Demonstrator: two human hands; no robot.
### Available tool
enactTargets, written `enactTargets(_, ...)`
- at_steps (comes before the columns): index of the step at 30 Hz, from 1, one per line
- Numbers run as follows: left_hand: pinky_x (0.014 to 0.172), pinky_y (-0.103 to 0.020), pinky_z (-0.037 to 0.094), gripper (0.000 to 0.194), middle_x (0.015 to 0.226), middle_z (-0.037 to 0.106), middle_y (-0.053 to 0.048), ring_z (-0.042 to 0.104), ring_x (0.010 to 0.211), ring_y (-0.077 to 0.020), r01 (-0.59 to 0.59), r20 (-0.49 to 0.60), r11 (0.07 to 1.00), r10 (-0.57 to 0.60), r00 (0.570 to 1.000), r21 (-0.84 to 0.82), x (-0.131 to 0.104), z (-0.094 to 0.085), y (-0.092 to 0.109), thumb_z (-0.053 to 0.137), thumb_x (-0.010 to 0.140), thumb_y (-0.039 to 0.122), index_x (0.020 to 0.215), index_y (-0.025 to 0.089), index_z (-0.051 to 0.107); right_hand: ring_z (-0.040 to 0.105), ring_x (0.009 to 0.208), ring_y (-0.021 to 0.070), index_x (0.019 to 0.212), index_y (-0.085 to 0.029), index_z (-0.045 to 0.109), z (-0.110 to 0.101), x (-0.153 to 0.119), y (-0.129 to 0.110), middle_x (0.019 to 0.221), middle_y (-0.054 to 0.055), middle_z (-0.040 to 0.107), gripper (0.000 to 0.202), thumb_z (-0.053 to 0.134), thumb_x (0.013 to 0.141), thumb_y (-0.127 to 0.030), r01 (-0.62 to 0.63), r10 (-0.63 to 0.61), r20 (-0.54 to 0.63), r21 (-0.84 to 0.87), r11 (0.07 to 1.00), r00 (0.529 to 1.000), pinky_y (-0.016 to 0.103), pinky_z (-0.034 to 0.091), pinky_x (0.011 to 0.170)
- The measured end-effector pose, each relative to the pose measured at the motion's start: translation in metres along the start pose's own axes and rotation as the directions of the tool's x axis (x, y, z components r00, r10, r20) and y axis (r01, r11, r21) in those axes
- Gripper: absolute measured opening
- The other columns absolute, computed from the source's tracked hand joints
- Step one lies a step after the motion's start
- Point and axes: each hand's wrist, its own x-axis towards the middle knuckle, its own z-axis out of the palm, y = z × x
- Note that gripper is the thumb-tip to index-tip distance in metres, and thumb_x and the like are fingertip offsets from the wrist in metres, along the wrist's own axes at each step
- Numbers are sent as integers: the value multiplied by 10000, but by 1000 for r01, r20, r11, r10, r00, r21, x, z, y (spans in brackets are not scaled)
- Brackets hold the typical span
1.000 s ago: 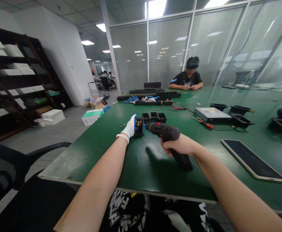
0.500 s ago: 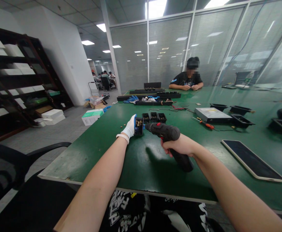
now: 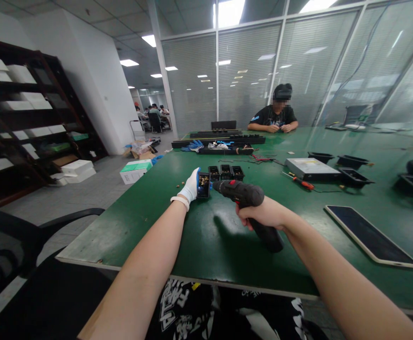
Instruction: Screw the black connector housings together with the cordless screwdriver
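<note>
My left hand (image 3: 191,185), in a white and blue glove, grips a small black box (image 3: 203,185) with brass-coloured parts inside. Bare and wrapped round the handle, my right hand (image 3: 254,215) holds a black and red cordless drill (image 3: 242,191). The drill's nose points left at the right side of the box. From here I cannot tell whether its tip touches. Just behind stand several like black boxes (image 3: 226,172), also with brass-coloured bits in them. Small brass pieces (image 3: 178,185) lie on the table left of my gloved hand.
On the green table (image 3: 150,226) are a phone (image 3: 371,235), a silver metal case (image 3: 312,168), an orange-handled screwdriver (image 3: 305,183) and black trays (image 3: 354,177). Blue gloves (image 3: 193,146) and long black strips (image 3: 220,140) lie farther back. A person (image 3: 274,115) sits across the table.
</note>
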Motion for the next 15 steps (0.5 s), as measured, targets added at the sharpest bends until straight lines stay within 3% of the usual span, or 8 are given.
enactTargets(15,636,-366,659,494,693,755,-74,721,540,-254,10,-11,998,-9,1000,66,-7,3,3,668,1138,660,915,222,723,640,559,188,645,-243,655,1,-3,-5,638,32,725,136,744,709,-162,-7,7,-8,-2,1000,1000,322,575,547)
